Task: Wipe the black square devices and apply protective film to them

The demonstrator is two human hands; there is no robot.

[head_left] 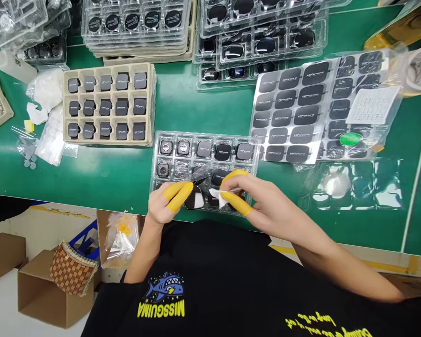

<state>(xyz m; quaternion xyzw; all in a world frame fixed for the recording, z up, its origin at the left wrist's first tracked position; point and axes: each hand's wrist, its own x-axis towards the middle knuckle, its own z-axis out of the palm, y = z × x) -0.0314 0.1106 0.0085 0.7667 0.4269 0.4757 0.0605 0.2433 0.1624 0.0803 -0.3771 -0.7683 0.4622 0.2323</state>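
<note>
My left hand [168, 202], with yellow finger cots, pinches a small black and white rounded part [195, 199] over the near edge of a clear plastic tray [161, 161]. My right hand [263, 203], also in yellow cots, holds a small white wipe [217, 195] against that part. The tray holds several small black square parts in its pockets. A thin clear film piece [198, 175] sticks up just behind my fingers.
A beige tray [66, 100] of dark square parts sits at the left on the green table [108, 168]. Sheets of black pads [291, 112] lie at the right, stacked clear trays [136, 23] at the back. White pads [51, 135] lie far left. Cardboard boxes [52, 290] stand on the floor.
</note>
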